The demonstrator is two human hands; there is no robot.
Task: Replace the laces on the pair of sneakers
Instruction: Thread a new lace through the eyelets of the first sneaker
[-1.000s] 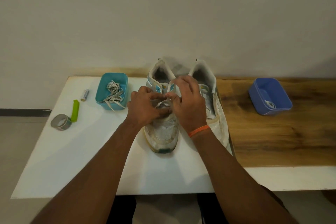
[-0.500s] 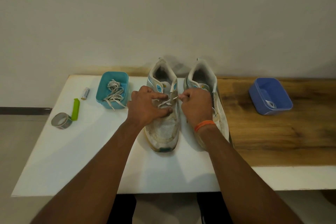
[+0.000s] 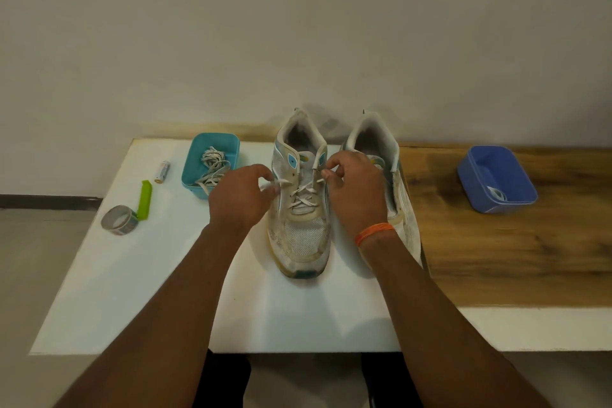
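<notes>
Two worn white sneakers are sitting side by side on the white desk (image 3: 139, 275), toes pointing toward the person and heels toward the wall. The left sneaker (image 3: 299, 235) is carrying a white lace (image 3: 303, 197) crisscrossed through its lower eyelets. The left hand (image 3: 240, 200) is hovering just beside that shoe's outer edge, its fingers curled and pinching one loose end of the lace. The right hand (image 3: 356, 192) is sitting between the two shoes, thumb and forefinger pinching the other lace end near an upper eyelet. An orange band (image 3: 374, 232) is circling the right wrist. The right sneaker (image 3: 402, 205) is lying partly hidden behind the right hand and forearm; whether it is laced cannot be told.

To the left of the shoes, a teal tub (image 3: 190, 169) is holding a tangle of white laces (image 3: 212, 169), some spilling over its near rim. Further left, a small battery (image 3: 162, 171) is lying on the desk, then a green clip (image 3: 145, 199) touching a roll of grey tape (image 3: 120, 219) near the desk's edge.

On the right, the desk surface is showing a wood-grain section (image 3: 496, 258), where a blue tub (image 3: 477, 189) is resting well apart from the shoes, with a small pale coiled item inside that is too small to identify.
</notes>
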